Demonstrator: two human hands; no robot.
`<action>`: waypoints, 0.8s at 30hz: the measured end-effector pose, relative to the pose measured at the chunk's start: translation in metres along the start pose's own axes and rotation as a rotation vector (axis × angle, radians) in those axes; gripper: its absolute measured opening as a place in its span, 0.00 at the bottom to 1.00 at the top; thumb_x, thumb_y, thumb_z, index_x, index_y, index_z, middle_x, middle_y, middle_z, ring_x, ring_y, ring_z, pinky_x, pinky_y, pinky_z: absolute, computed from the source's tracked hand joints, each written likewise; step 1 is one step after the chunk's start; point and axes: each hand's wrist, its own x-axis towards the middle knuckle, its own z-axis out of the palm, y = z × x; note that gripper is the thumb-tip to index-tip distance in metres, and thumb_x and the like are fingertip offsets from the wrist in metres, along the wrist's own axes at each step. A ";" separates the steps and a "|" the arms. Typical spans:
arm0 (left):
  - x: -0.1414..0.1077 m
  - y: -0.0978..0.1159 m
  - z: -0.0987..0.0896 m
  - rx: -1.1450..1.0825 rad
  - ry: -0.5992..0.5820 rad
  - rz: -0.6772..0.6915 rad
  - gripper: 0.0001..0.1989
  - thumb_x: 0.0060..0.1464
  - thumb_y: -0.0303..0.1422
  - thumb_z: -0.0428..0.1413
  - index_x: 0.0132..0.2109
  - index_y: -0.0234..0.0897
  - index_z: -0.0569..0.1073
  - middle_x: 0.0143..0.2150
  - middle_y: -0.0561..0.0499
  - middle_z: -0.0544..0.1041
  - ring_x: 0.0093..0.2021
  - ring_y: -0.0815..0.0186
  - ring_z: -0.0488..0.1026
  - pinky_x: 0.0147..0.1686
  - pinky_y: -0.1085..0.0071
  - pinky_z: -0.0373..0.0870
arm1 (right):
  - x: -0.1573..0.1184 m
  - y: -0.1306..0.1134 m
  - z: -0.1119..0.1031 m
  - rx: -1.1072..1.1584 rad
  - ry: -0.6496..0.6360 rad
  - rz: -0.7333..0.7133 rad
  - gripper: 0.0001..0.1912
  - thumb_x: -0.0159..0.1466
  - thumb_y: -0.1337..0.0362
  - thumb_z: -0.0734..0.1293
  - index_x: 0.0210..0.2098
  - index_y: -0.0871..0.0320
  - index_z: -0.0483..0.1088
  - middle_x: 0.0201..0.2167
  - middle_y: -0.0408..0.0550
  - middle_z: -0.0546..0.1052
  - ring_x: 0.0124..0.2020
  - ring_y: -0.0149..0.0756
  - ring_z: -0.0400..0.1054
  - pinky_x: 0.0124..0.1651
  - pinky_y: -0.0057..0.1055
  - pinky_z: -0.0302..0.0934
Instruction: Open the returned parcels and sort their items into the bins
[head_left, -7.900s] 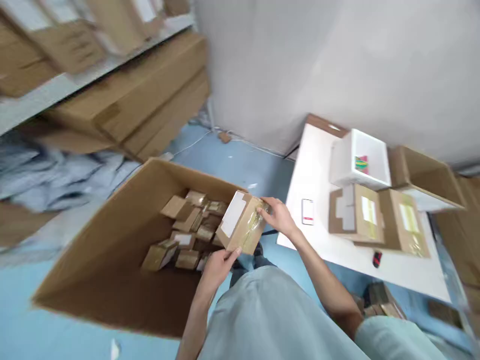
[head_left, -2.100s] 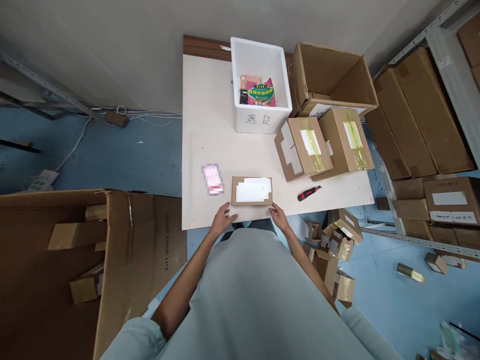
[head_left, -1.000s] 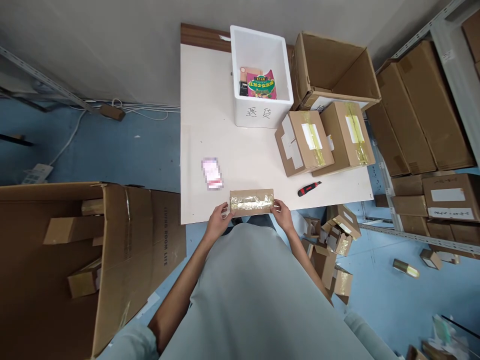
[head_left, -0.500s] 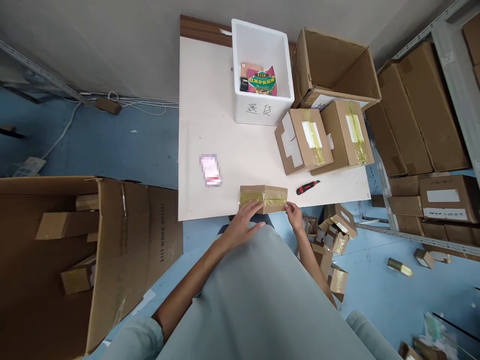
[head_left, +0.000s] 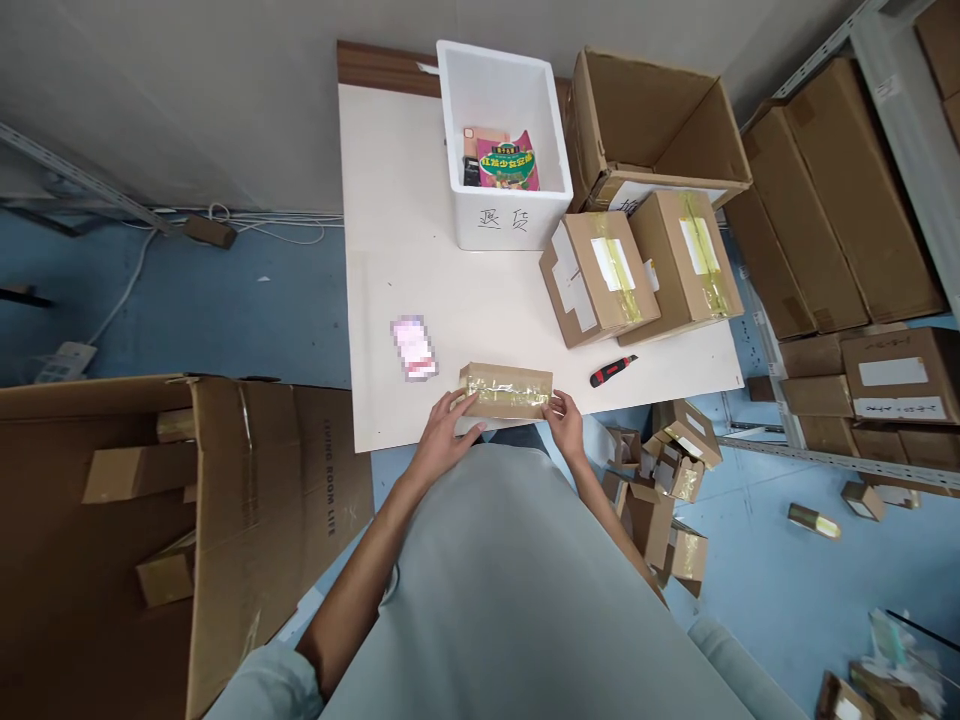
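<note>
A small long cardboard box [head_left: 510, 380] with shiny yellowish tape along it lies at the front edge of the white table [head_left: 405, 270]. My left hand [head_left: 444, 432] grips its left end, thumb low and fingers on the near side. At the right end my right hand [head_left: 565, 420] pinches the corner between thumb and fingers. A red and black utility knife [head_left: 612, 371] rests on the table just right of the box. To the left is a blurred-out pinkish item [head_left: 414, 348].
Two taped cartons [head_left: 604, 275] stand at the table's right, before an open carton [head_left: 660, 120]. Behind them is a white bin [head_left: 514, 222] with colourful packages. A large open carton [head_left: 270, 480] stands at floor left. Small boxes [head_left: 645, 510] lie on the floor right, near a shelf [head_left: 780, 440].
The box has been turned in my hands, so a differently taped face shows. Box and both hands have shifted slightly left, and the whole view has moved a little.
</note>
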 end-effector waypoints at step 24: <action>0.018 -0.052 -0.003 -0.173 0.352 -0.362 0.20 0.57 0.52 0.62 0.46 0.43 0.74 0.47 0.43 0.86 0.49 0.53 0.84 0.55 0.57 0.79 | 0.015 -0.087 0.031 -0.327 -0.069 -0.302 0.14 0.77 0.58 0.65 0.57 0.57 0.75 0.55 0.57 0.83 0.55 0.48 0.80 0.61 0.45 0.75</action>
